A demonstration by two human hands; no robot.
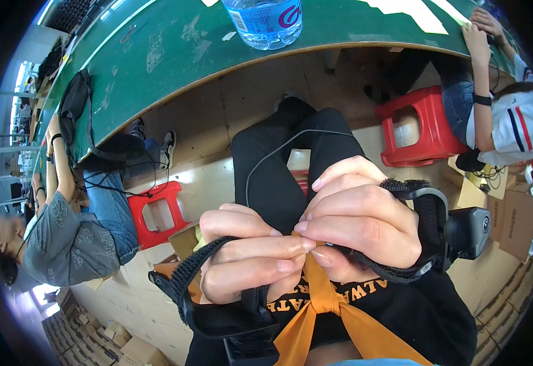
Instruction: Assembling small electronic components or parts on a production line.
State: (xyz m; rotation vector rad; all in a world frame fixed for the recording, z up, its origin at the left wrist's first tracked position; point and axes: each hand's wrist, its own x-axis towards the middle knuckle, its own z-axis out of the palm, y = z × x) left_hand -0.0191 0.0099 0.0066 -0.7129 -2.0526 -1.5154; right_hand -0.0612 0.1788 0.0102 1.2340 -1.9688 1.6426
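A fuzzy black strap [196,271] wraps the left hand [248,253]; the smooth orange cloth scarf [324,297], with 1 knot, lies before the black shirt [416,311]; a boxy black device [469,233] sits beside the right hand [364,222]. Both hands curl inward, fingertips meeting, 2 thumbs below, pinching the scarf's upper end.

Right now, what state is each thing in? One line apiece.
Left hand: closed, fingertips pinching the orange cloth
Right hand: closed, pinching at the same spot
Orange cloth: knotted below the fingertips
Black hand straps: fastened around both hands
Water bottle: upright on the green table; top out of frame, cap unknown
Right red stool: upright on floor
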